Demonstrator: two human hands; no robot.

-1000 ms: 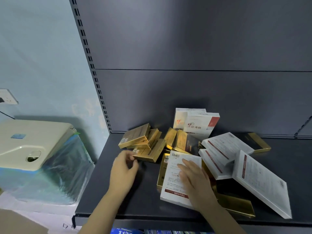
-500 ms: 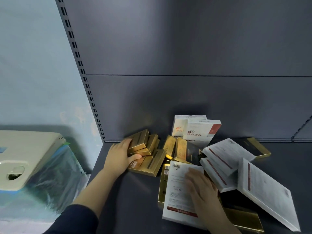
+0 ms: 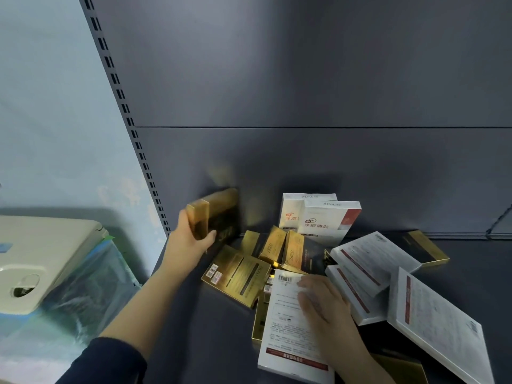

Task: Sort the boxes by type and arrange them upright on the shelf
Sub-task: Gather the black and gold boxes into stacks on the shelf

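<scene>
My left hand (image 3: 188,245) grips two gold boxes (image 3: 213,214), held upright against the shelf's back left corner. My right hand (image 3: 324,306) lies flat on a white box (image 3: 288,328) lying face down at the front. More gold boxes (image 3: 238,273) lie flat or lean in a pile in the middle. Two white boxes with red corners (image 3: 327,220) stand upright against the back panel. Other white boxes (image 3: 371,259) lie flat to the right.
The dark grey shelf (image 3: 205,342) has a slotted upright post (image 3: 124,106) at its left. Left of the shelf, a cream-coloured appliance (image 3: 41,261) sits on a plastic-wrapped bundle. One gold box (image 3: 426,248) lies flat at the back right.
My left hand has lifted gold boxes off the pile and stood them upright at the back left. My right hand has stayed on the white box.
</scene>
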